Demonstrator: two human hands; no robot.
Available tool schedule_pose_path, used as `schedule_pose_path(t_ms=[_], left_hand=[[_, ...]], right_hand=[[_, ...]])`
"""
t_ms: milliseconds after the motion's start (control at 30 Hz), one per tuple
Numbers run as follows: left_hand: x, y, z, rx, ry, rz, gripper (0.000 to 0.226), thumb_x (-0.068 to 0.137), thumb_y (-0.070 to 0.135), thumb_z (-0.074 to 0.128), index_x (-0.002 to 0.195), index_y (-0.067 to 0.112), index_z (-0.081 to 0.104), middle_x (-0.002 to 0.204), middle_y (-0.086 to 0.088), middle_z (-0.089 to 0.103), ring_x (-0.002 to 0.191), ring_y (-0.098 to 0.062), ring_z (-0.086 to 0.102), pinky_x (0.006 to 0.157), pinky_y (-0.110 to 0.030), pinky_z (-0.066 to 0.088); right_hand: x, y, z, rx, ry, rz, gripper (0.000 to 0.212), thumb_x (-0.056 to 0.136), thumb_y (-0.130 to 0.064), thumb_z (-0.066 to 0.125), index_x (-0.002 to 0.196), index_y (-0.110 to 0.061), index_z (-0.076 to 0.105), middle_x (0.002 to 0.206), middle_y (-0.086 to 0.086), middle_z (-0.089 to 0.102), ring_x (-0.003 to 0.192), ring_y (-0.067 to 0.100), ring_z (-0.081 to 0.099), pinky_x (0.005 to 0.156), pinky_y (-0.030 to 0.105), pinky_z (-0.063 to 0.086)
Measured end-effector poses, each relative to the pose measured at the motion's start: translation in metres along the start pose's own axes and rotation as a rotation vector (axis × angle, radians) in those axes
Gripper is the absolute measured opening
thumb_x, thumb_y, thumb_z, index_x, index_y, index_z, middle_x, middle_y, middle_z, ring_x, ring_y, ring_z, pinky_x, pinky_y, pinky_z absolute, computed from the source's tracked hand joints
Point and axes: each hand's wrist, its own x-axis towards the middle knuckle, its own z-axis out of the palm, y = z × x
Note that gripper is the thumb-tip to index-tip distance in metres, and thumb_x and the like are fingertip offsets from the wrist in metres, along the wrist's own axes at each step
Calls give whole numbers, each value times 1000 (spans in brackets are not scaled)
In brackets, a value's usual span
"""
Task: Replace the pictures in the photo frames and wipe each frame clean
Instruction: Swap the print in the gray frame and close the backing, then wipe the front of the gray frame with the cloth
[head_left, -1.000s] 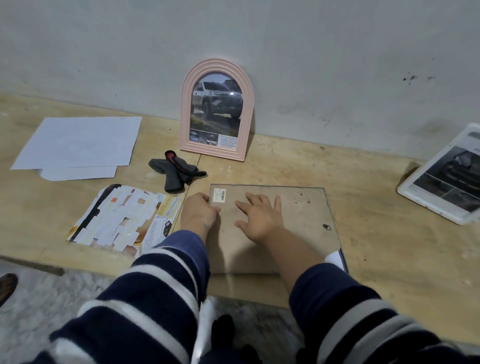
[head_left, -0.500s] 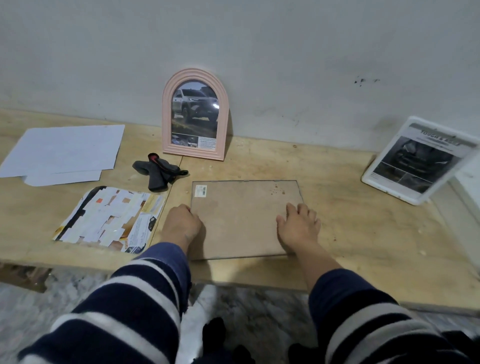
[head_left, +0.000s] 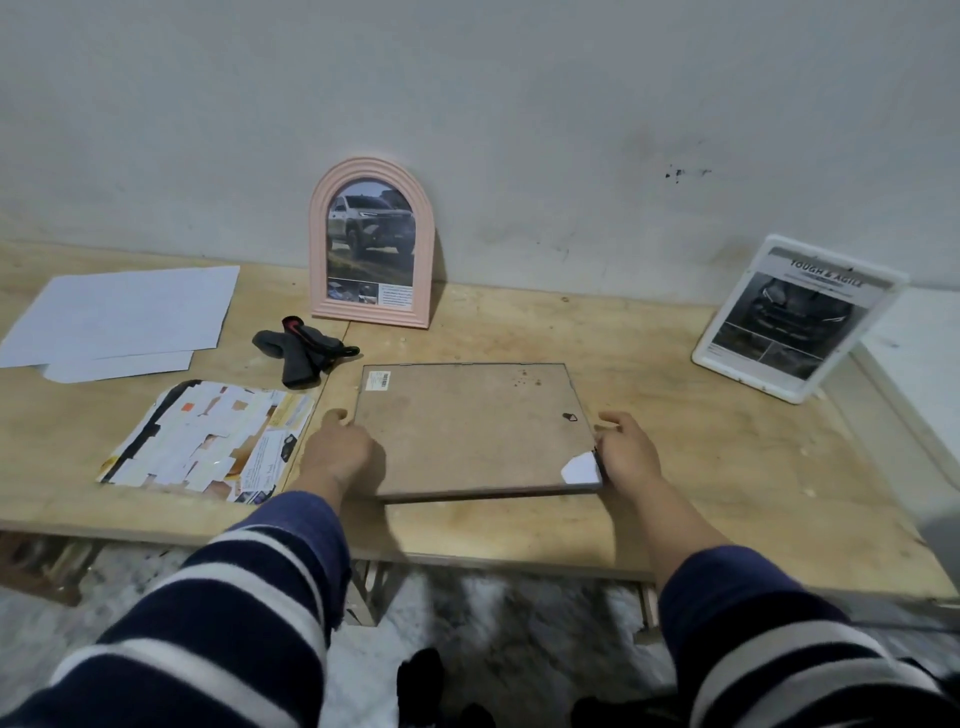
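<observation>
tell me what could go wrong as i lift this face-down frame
The frame is gripped only at its side edges by the left hand and right hand, so its backing or glass might slip out. A white paper corner pokes out near the right hand and could crease or tear.
</observation>
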Motion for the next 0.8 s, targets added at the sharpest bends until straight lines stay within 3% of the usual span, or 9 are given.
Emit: schedule_pose_path(t_ms=[100,167,233,300,367,433,533,667,800], left_hand=[[7,7,-22,-193,41,9,42,93,-5,37,124,14,59,130,-14,56,114,-31,54,94,-42,50],[11,10,-35,-332,6,13,47,91,-13,33,116,11,64,122,-13,62,105,-27,58,87,-37,54],[16,12,-42,-352,-4,58,50,91,-16,37,110,18,69,121,-13,63,107,-29,59,92,-41,53],[20,16,-44,-366,29,86,50,93,-10,44,102,31,71,121,-13,63,107,-30,59,95,-39,51],[19,25,-42,-424,72,120,45,96,-4,44,114,29,68,121,-10,62,102,-24,56,95,-32,47],[16,38,-39,-490,131,158,41,98,0,41,125,21,63,122,-7,62,111,-23,55,103,-35,42],[14,58,-43,-567,178,217,41,99,6,39,131,21,60,131,-9,60,120,-30,54,108,-46,40],[37,63,-52,-537,190,298,43,88,23,41,120,40,65,127,-28,52,120,-53,46,102,-66,33],[14,69,-67,-547,173,388,37,99,31,39,131,39,56,133,1,57,123,-27,53,100,-53,46]], right_hand=[[8,-6,-16,208,-15,-2,34,91,-2,45,117,-15,63,115,9,64,84,16,58,67,23,50],[11,-12,-23,285,-29,-24,41,91,9,38,118,-6,65,113,9,63,76,8,54,54,8,45],[13,-18,-25,325,-45,-43,52,89,16,28,120,-5,65,110,5,58,72,4,50,47,2,41],[15,-25,-26,344,-49,-40,59,91,15,25,123,-13,65,117,5,54,76,8,50,52,2,42],[16,-35,-26,347,-64,-38,62,92,14,24,127,-20,63,129,4,53,105,17,53,84,11,44],[19,-49,-26,356,-52,-61,63,88,16,24,128,-16,61,137,2,53,131,20,42,105,27,32],[23,-75,-25,464,-69,-106,60,90,15,27,134,-16,54,132,3,56,127,17,48,100,28,32],[32,-100,-26,451,-107,-169,55,92,9,31,137,-15,52,114,3,49,124,25,52,92,34,32],[37,-112,-18,591,-75,-113,48,97,-1,29,139,-11,47,92,-1,56,118,25,55,91,34,29]])
